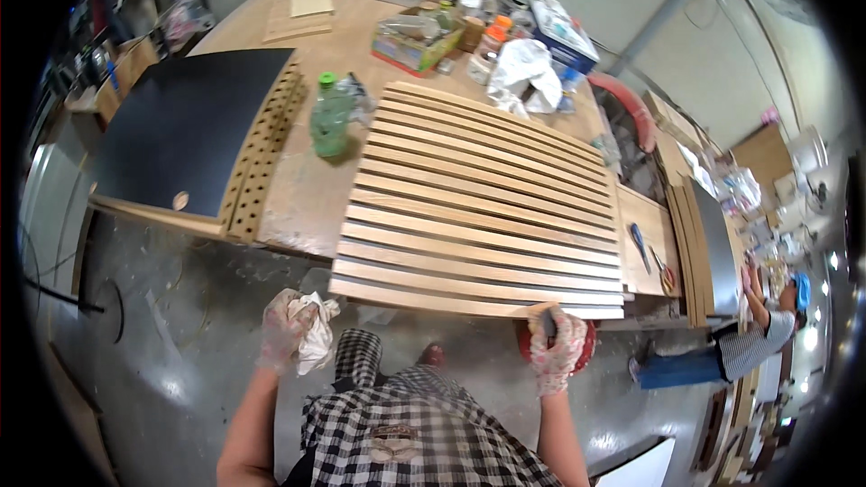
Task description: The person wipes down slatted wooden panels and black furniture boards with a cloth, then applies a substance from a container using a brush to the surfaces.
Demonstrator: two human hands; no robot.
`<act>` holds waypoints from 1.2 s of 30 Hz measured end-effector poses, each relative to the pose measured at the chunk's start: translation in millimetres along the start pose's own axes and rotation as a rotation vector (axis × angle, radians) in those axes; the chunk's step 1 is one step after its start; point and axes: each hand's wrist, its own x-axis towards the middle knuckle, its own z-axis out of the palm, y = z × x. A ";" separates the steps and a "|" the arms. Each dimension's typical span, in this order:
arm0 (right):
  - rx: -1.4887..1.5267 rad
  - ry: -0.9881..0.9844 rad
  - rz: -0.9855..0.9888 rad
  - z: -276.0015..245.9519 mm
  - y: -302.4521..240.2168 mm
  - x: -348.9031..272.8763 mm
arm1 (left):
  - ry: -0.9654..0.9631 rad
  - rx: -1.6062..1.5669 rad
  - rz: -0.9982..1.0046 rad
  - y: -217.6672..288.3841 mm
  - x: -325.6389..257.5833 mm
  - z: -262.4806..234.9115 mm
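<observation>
At the worktable's [302,198] near edge — slatted wood panel [487,207], looks stiff, probably heavyish; grab by outer edges. Left hand [285,328] clutches white rag [318,335], likely soft, light — right hand [556,347] grips small block [548,322] at panel's near right corner.

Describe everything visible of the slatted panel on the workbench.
The slatted panel is a roughly rectangular board of pale, wood-looking strips running side to side, separated by narrow dark lines. It lies flat on the workbench, slatted face up, and its near left corner appears to jut past the bench edge. The right hand holds a small block at the near edge, toward the right corner; whether it presses there is unclear.
</observation>
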 end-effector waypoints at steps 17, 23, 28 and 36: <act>0.693 0.455 0.883 -53.2 134.1 2.1 | -0.177 -0.131 -0.236 61.7 7.7 22.7; 0.280 -0.104 -0.044 -24.7 -14.6 25.4 | -0.467 -0.412 -0.303 66.4 18.9 9.4; 0.279 -0.285 -0.103 -1.5 -71.0 27.8 | -0.517 -0.685 -0.597 49.7 19.2 6.2; -0.003 0.016 0.145 -52.1 30.3 -34.1 | -0.379 0.187 0.340 13.0 45.6 19.3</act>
